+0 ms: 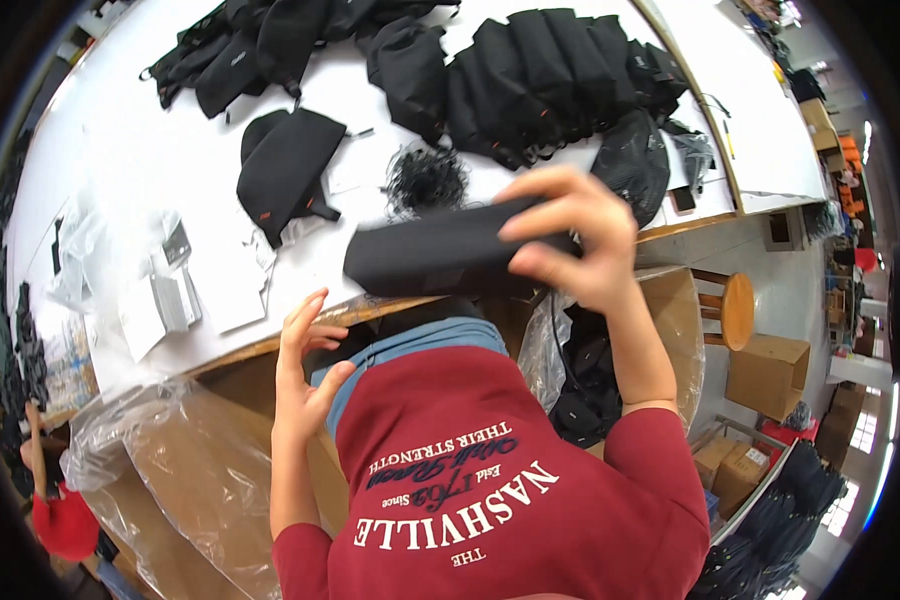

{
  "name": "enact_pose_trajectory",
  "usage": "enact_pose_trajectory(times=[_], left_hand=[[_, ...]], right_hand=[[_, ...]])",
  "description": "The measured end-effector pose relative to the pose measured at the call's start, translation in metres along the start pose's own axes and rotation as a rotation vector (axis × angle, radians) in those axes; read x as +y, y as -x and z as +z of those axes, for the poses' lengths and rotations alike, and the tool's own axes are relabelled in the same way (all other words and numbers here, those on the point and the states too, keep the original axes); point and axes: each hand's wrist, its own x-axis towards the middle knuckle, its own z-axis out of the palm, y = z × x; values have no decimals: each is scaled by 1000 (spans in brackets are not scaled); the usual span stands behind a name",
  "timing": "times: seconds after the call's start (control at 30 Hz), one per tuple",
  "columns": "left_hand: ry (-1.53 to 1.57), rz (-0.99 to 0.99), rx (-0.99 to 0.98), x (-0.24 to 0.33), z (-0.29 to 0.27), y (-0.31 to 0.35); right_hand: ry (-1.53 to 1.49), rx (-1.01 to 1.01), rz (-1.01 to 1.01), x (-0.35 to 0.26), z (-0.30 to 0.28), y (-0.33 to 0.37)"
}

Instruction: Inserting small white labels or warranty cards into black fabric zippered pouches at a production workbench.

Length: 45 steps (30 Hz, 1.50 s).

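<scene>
My right hand [585, 240] grips one end of a long black fabric bag [425, 250], its fingers over the top and its thumb below. The bag is held sideways above the table's front edge, slightly blurred. My left hand [308, 365] is apart from it, lower and to the left, with fingers spread and nothing in them. Just beyond the held bag lies a tangle of thin black cords [427, 178]. Another black bag [288, 165] with small orange tags rests on the white table [120, 150].
More black bags [540, 80] are lined up and heaped at the back. White cards or small boxes [165, 300] and clear plastic stand at left. Plastic-lined cartons [190, 470] sit below the table edge, with a wooden stool [737, 311] and a cardboard box [767, 375] at right.
</scene>
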Motion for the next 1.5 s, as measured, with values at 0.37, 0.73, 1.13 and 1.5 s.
enact_pose_trajectory(times=[0.37, 0.73, 1.13, 1.5], left_hand=[[-91, -195, -81, -8, 4, -14], [-320, -268, -459, -25, 16, 5], [-261, -306, -381, -33, 22, 17], [-350, -110, 418, -37, -15, -1]], right_hand=[[825, 523, -32, 194, -121, -36], [618, 612, 425, 230, -122, -6], [525, -306, 544, 125, 63, 18], [298, -159, 582, 107, -4, -1]])
